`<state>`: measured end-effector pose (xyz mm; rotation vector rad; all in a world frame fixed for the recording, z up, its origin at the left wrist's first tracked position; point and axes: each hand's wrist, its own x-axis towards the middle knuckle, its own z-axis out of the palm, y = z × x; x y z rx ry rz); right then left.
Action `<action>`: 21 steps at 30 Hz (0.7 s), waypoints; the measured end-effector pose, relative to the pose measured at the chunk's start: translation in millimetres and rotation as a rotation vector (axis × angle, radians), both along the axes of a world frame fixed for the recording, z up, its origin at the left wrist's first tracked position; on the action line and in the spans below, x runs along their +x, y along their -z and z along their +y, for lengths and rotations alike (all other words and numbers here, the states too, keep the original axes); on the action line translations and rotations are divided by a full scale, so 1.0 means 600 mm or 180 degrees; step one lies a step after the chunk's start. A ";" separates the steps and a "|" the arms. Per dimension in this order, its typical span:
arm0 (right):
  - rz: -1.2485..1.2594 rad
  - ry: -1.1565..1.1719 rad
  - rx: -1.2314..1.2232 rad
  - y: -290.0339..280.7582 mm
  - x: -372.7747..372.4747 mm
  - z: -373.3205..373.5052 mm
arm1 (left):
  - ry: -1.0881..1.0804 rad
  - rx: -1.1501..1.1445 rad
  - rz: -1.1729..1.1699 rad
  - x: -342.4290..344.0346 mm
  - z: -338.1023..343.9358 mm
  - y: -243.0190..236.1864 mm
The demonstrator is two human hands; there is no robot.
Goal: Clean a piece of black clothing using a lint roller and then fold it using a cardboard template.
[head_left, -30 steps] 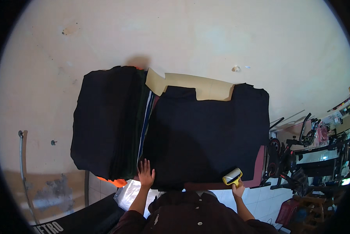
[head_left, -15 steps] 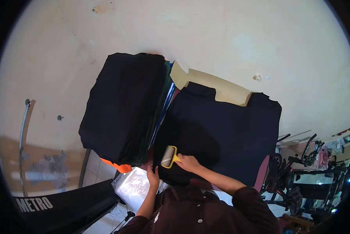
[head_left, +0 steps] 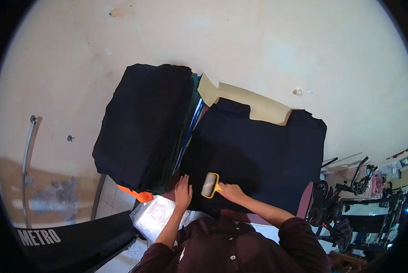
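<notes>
Near the left edge of a spread dark fabric piece (head_left: 281, 159), my left hand (head_left: 183, 191) lies with straightened fingers on the cloth. My right hand (head_left: 231, 192) grips the handle of a yellow lint roller (head_left: 209, 184), whose roll rests on the dark cloth a little right of my left hand. Left of that piece is a thick stack of folded fabrics (head_left: 140, 118), black on top, with green, blue and white edges showing. A tan paper sheet (head_left: 267, 113) shows at the back of the spread piece, and maroon material (head_left: 304, 200) shows beneath its right edge.
A pale wall (head_left: 236, 41) rises behind. An orange item (head_left: 142, 195) and clear plastic wrapping (head_left: 154, 214) are below the stack. A black machine (head_left: 76, 241) crosses the lower left; exercise equipment (head_left: 331, 204) and cluttered shelving (head_left: 390, 173) stand at the right.
My right hand has swept the roller leftward from the lower right, then shifted slightly right. My left hand stays near the left edge, its fingers moving a little upward since the middle frame.
</notes>
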<state>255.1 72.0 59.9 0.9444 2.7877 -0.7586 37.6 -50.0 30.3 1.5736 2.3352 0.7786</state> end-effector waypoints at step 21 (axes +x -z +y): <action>-0.1460 0.1330 0.0152 -0.028 0.662 -0.105 | 0.0503 -0.0929 0.1163 -0.053 0.048 0.048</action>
